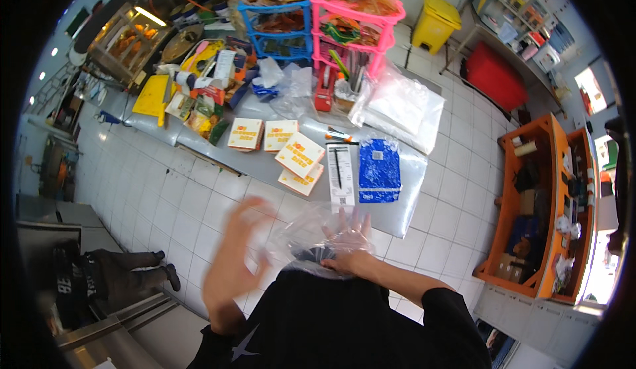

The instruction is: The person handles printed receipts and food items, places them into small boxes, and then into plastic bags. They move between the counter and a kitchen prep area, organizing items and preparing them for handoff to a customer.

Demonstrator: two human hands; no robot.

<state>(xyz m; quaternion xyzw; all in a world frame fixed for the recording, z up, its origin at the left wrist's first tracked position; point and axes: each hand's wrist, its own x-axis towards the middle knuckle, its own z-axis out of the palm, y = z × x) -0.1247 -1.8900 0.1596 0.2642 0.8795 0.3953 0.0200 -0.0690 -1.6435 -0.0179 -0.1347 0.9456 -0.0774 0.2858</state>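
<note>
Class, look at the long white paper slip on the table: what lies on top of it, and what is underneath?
A slim black pen lies lengthwise on the white paper slip. Whatever is underneath cannot be seen, since the slip covers it.

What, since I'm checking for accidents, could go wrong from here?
The thin, clear plastic bag might snag or tear around the right hand, whose spread fingers show through it. The askew, square white box with orange lettering, overlapping another near the edge of the grey metal table, could slide if knocked.
</note>
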